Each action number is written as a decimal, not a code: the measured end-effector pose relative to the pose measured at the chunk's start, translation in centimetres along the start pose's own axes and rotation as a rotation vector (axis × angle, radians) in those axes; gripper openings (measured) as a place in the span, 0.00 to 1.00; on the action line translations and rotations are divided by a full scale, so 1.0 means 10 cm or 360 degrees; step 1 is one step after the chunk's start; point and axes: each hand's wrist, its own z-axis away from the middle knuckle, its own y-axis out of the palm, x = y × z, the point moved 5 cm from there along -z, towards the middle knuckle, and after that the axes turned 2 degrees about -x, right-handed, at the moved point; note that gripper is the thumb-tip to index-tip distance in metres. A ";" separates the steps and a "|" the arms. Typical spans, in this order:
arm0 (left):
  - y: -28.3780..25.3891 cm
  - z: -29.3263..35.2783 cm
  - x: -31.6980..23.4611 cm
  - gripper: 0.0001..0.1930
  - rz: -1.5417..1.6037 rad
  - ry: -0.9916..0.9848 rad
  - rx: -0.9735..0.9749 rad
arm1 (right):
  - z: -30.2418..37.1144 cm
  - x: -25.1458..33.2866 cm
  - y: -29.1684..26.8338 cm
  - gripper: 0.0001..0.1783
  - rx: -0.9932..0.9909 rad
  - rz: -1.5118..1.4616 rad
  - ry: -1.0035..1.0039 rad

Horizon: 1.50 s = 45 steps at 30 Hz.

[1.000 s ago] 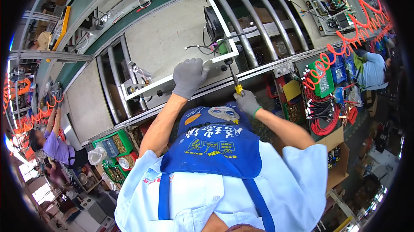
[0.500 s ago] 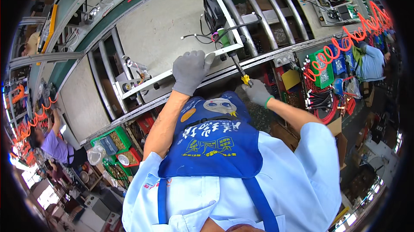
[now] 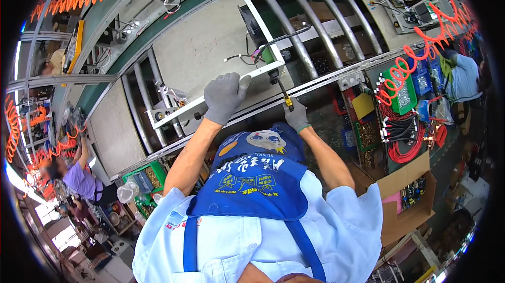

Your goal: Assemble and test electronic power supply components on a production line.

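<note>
A white metal frame (image 3: 261, 19) lies on the roller workbench, with a black fan-like part (image 3: 252, 26) inside its far right side. My left hand (image 3: 225, 96), in a grey glove, is closed over the front rail, thumb sticking out. My right hand (image 3: 296, 114), also gloved, grips a yellow-handled tool (image 3: 289, 104) with a dark shaft. The tool's tip reaches a black round foot (image 3: 273, 76) at the frame's front right corner; whether it touches is unclear. Dark cables (image 3: 247, 58) run loose beside that corner.
Steel rollers (image 3: 315, 25) flank the frame. A board assembly (image 3: 407, 7) stands at the far right. Orange coiled hoses (image 3: 407, 72) hang near green and blue bins (image 3: 400, 93). An open carton (image 3: 415, 204) sits lower right. Other people work at both sides.
My right hand has come inward and left with the tool, which now stands steeper at the foot. My left hand still holds the rail. The whole view has shifted slightly.
</note>
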 end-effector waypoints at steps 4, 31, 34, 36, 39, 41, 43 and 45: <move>-0.02 -0.02 0.01 0.16 0.0004 -0.0064 0.0049 | 0.16 0.52 -0.75 0.11 0.1178 -0.0399 0.1019; 0.52 0.19 -0.91 0.17 0.2167 -0.0658 0.0632 | 0.96 0.07 -2.18 0.18 0.1143 -0.0258 0.0985; 0.68 0.39 -0.82 0.18 0.1989 -0.0686 0.0730 | 1.18 -0.59 -2.52 0.18 0.0522 -0.0246 0.1251; 0.79 0.65 -0.71 0.18 0.1944 -0.0866 0.0782 | 1.34 -0.98 -2.76 0.18 -0.0043 -0.0338 0.1471; 0.97 1.04 -0.47 0.14 0.1955 -0.1183 0.0751 | 1.32 -1.45 -3.28 0.24 -0.0647 0.0054 0.1423; 1.05 1.32 -0.30 0.12 0.2039 -0.1381 0.0751 | 1.10 -1.74 -3.60 0.29 -0.0781 0.0342 0.1328; 1.13 1.53 -0.14 0.11 0.1972 -0.1487 0.0735 | 0.79 -1.91 -3.87 0.30 -0.0891 0.0576 0.1235; 1.17 1.70 0.07 0.08 0.1882 -0.1614 0.0745 | 0.44 -1.97 -4.10 0.34 -0.0709 0.0630 0.1200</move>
